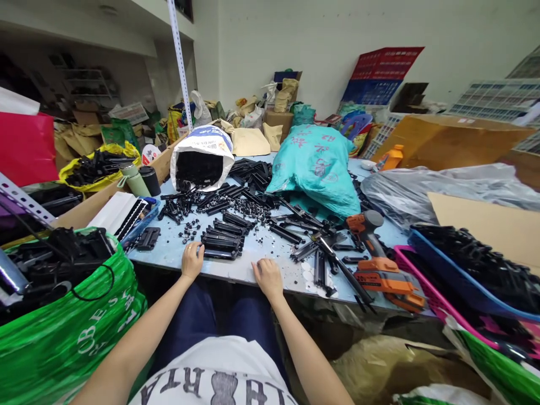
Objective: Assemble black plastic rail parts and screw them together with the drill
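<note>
My left hand [193, 260] rests on the table's front edge, fingers lightly bent, at the left end of a neat row of black plastic bars [219, 246]. Whether its fingertips touch the nearest bar I cannot tell. To the right of that row, my right hand [268, 275] lies palm down on the edge with its fingers stretched out and nothing in it. Behind the row are small black pieces with metal pins [257, 212] and a loose heap of black parts. A white sack [202, 143] spills more black parts onto the table.
A teal sack [314, 163] stands at the back. On the right lie an orange cordless drill [383, 270], several black tools and a blue basket [468, 275] of black parts. A green bag [97, 315] flanks my left side, and a green bottle [134, 179] stands behind it.
</note>
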Demonstrator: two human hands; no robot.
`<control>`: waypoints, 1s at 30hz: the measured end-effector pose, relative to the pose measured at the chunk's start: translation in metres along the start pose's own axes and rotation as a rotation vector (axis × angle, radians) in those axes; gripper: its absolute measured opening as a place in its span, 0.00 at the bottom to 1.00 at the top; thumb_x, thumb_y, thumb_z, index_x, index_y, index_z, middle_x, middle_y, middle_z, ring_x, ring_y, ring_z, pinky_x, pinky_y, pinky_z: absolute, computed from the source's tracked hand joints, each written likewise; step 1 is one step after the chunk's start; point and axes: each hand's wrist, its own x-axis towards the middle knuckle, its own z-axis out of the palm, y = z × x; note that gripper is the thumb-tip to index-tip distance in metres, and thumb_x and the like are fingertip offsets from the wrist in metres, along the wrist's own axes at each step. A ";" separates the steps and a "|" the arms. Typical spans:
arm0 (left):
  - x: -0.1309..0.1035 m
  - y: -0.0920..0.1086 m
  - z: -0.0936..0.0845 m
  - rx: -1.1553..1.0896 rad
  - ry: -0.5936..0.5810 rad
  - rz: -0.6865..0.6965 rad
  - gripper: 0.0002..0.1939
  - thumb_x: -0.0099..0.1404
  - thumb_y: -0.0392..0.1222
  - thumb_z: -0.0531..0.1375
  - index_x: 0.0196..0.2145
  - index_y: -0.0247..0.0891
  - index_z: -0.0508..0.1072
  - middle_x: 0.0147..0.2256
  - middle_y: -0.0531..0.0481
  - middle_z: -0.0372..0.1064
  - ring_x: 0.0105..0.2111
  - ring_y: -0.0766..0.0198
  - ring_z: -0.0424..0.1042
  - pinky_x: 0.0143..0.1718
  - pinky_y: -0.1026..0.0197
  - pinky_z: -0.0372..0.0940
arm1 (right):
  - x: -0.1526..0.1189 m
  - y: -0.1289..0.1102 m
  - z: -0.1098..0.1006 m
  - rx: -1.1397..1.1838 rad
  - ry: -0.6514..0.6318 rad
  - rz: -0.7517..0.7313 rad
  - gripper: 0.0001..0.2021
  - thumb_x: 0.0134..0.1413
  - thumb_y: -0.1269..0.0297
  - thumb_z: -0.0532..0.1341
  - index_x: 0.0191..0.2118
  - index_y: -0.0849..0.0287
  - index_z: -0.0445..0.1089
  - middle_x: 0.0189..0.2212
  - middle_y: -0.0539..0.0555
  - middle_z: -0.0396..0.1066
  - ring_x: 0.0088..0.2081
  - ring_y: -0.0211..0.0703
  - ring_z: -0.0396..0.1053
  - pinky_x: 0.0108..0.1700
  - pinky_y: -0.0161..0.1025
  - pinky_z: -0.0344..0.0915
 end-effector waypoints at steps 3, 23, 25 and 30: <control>-0.001 0.000 0.000 -0.009 0.011 0.017 0.15 0.66 0.46 0.47 0.39 0.36 0.69 0.38 0.41 0.69 0.43 0.55 0.66 0.47 0.52 0.62 | 0.000 0.001 0.000 -0.006 0.006 -0.010 0.14 0.62 0.59 0.50 0.29 0.59 0.65 0.30 0.55 0.67 0.37 0.44 0.62 0.39 0.39 0.53; 0.003 0.006 -0.002 -0.017 0.094 0.079 0.12 0.66 0.43 0.49 0.36 0.36 0.70 0.34 0.41 0.70 0.38 0.55 0.69 0.41 0.51 0.65 | 0.001 0.000 0.002 0.008 -0.003 -0.028 0.13 0.61 0.59 0.52 0.31 0.59 0.67 0.31 0.55 0.69 0.37 0.44 0.63 0.39 0.40 0.56; 0.000 0.020 -0.014 -0.041 0.103 0.106 0.13 0.67 0.42 0.48 0.37 0.35 0.70 0.34 0.41 0.70 0.38 0.56 0.69 0.41 0.51 0.65 | 0.003 -0.004 -0.001 0.079 0.025 -0.033 0.12 0.60 0.59 0.52 0.31 0.60 0.67 0.30 0.56 0.69 0.36 0.44 0.64 0.39 0.40 0.58; -0.035 0.074 -0.100 -0.283 0.079 0.392 0.12 0.66 0.43 0.52 0.45 0.38 0.67 0.41 0.44 0.68 0.44 0.59 0.67 0.46 0.52 0.64 | 0.037 -0.026 -0.076 0.368 0.192 -0.105 0.11 0.61 0.60 0.52 0.33 0.60 0.68 0.34 0.57 0.70 0.39 0.40 0.67 0.42 0.39 0.63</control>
